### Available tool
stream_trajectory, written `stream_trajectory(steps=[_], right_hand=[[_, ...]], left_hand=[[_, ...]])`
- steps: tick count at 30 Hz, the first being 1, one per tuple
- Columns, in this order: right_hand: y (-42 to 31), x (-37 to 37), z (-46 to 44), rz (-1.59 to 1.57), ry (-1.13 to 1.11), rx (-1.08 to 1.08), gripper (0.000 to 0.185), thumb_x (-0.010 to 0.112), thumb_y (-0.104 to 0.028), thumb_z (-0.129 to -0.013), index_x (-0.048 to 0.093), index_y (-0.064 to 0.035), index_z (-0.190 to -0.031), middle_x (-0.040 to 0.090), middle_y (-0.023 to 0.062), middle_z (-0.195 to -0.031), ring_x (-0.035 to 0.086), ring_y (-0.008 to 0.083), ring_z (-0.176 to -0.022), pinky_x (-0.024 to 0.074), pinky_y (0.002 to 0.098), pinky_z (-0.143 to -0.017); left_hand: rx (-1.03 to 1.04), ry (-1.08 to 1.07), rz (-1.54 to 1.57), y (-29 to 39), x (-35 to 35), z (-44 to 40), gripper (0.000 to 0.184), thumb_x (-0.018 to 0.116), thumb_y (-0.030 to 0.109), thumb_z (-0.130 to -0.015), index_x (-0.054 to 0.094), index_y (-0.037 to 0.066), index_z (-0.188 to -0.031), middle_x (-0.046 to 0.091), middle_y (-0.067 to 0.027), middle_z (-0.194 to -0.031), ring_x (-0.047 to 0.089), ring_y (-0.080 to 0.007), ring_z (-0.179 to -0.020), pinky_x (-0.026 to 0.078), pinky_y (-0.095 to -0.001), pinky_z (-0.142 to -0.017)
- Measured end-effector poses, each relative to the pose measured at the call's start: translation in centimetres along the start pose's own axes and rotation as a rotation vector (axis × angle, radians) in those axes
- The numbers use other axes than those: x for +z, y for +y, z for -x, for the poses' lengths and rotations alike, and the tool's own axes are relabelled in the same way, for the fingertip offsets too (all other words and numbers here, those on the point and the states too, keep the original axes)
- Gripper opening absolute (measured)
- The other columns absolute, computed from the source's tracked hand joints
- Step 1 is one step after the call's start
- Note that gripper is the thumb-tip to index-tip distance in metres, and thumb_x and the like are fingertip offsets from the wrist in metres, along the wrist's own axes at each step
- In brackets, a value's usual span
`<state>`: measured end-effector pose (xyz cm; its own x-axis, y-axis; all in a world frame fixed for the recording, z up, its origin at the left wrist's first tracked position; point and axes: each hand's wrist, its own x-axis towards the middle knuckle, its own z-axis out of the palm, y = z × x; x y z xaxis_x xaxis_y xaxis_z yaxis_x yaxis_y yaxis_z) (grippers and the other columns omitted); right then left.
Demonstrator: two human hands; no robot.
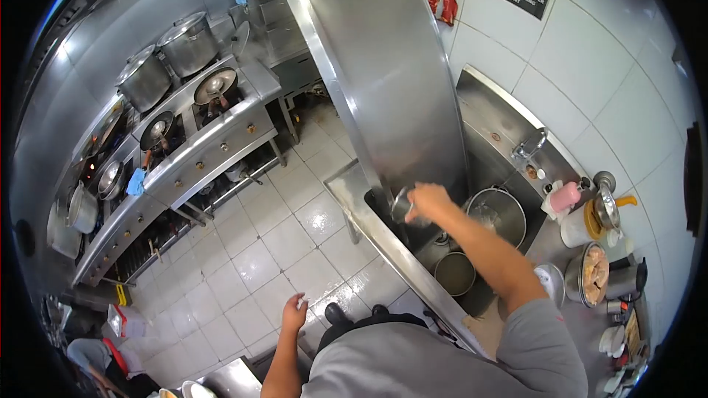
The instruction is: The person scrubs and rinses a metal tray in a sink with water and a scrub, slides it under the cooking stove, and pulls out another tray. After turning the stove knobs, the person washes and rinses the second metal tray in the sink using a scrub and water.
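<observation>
My right hand (pixel 428 201) reaches over the sink, fingers closed round a small shiny cup-like container (pixel 402 206). Blur hides whether it is metal or clear plastic. The steel sink basin (pixel 483 155) lies below and beyond that hand. A large round pot (pixel 522 214) holding liquid stands in the basin, partly behind my forearm. A smaller pot of cloudy liquid (pixel 455 274) sits nearer my body. Down at my side, above the tiled floor, my left hand (pixel 294 312) hangs open with nothing in it.
A tall steel panel (pixel 376 66) rises beside the sink. The faucet (pixel 529 145) is at the back wall. A pink bottle (pixel 565 197) and a pan of food (pixel 594 273) stand on the right counter. Across the floor runs a stove (pixel 199 155); a seated person (pixel 99 361) is lower left.
</observation>
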<state>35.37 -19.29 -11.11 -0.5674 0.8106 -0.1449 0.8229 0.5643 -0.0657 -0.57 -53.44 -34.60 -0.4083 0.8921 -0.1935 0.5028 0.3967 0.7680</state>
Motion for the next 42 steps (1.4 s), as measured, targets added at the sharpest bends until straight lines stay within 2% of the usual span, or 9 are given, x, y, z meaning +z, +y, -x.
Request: stream_trajectory(steps=[1,2,8,16,21,29,35,38,42], right_hand=[[0.2,2.4,1.5,-0.032,0.047,-0.001,0.049,0.082,-0.048,-0.057,0.069,-0.0111,-0.087,0.063,0.0143,-0.103,0.064,0.0327,-0.095,0.0517,0.0429,-0.081],[0.8,4.3,2.3,-0.113,-0.134,0.054,0.056,0.081,-0.053,-0.054,0.066,-0.0114,-0.09,0.05,0.0253,-0.134,0.06,0.04,-0.109,0.0502,0.044,-0.088],[2.3,9.4,5.6,-0.159,-0.335,0.136,0.057,0.08,-0.057,-0.058,0.069,-0.0151,-0.095,0.068,0.0105,-0.107,0.064,0.0306,-0.103,0.0506,0.0434,-0.085],[2.2,-17.6,-12.3,0.056,0.264,0.103,0.06,0.077,-0.058,-0.063,0.073,-0.0077,-0.095,0.07,0.0146,-0.1,0.067,0.0317,-0.094,0.0512,0.0429,-0.079],[1.6,-28.3,-12.4,0.129,0.197,0.332,0.063,0.072,-0.064,-0.066,0.073,-0.0069,-0.093,0.069,0.0168,-0.094,0.065,0.0324,-0.096,0.0506,0.0435,-0.079],[10.6,-4.2,-0.9,-0.451,0.187,0.625,0.065,0.069,-0.064,-0.07,0.072,-0.0037,-0.095,0.068,0.0205,-0.093,0.065,0.0346,-0.09,0.0498,0.0417,-0.08],[13.9,1.5,13.9,-0.654,0.466,1.189,0.047,0.075,-0.048,-0.073,0.066,-0.0022,-0.079,0.066,0.0193,-0.081,0.064,0.0326,-0.078,0.0485,0.0434,-0.071],[16.9,6.1,15.8,-0.333,0.527,1.341,0.045,0.077,-0.044,-0.072,0.068,-0.0044,-0.089,0.066,0.0198,-0.094,0.065,0.0321,-0.089,0.05,0.0433,-0.075],[20.7,14.7,14.8,-0.269,-0.036,1.292,0.046,0.075,-0.041,-0.074,0.068,-0.0091,-0.105,0.057,0.0171,-0.119,0.059,0.033,-0.108,0.0511,0.0436,-0.087]], left_hand=[[0.09,-0.028,-0.001,2.8,0.4,-1.6,0.034,0.065,0.02,-0.083,0.064,0.004,-0.114,0.064,-0.0193,-0.114,0.06,-0.0345,-0.108,0.047,-0.0385,-0.093],[0.177,-0.055,-0.004,5.6,0.7,-2.8,0.034,0.064,0.018,-0.084,0.063,0.005,-0.115,0.062,-0.019,-0.117,0.058,-0.0353,-0.111,0.046,-0.039,-0.096],[0.807,-0.172,-0.154,20.8,3.5,-5.9,0.03,0.064,0.014,-0.084,0.062,0.009,-0.114,0.059,-0.013,-0.126,0.048,-0.0362,-0.126,0.037,-0.0461,-0.106],[1.173,-0.184,-0.486,35.9,5.1,-15.9,0.033,0.061,0.022,-0.085,0.061,0.011,-0.117,0.053,-0.0074,-0.132,0.034,-0.03,-0.137,0.026,-0.0542,-0.112],[1.224,0.038,-0.943,41.8,3.0,-24.6,0.032,0.061,0.024,-0.082,0.064,0.01,-0.111,0.055,-0.0106,-0.129,0.036,-0.0285,-0.136,0.019,-0.0579,-0.113],[1.382,-0.02,-1.053,41.3,5.0,-29.0,0.025,0.049,0.021,-0.085,0.069,0.008,-0.092,0.067,-0.014,-0.101,0.057,-0.0309,-0.113,0.022,-0.0553,-0.112],[1.501,-0.338,-1.078,40.1,8.6,-28.2,0.031,0.059,0.032,-0.085,0.067,0.01,-0.107,0.06,-0.0137,-0.125,0.048,-0.0295,-0.126,0.025,-0.0564,-0.109],[1.471,-0.464,-1.143,40.0,10.6,-27.5,0.04,0.064,0.036,-0.083,0.065,0.011,-0.114,0.055,-0.0116,-0.133,0.041,-0.0294,-0.132,0.022,-0.0595,-0.109],[1.431,-0.518,-1.19,41.0,11.3,-26.3,0.041,0.061,0.035,-0.085,0.062,0.011,-0.119,0.051,-0.0115,-0.138,0.038,-0.0301,-0.135,0.021,-0.0622,-0.11]])
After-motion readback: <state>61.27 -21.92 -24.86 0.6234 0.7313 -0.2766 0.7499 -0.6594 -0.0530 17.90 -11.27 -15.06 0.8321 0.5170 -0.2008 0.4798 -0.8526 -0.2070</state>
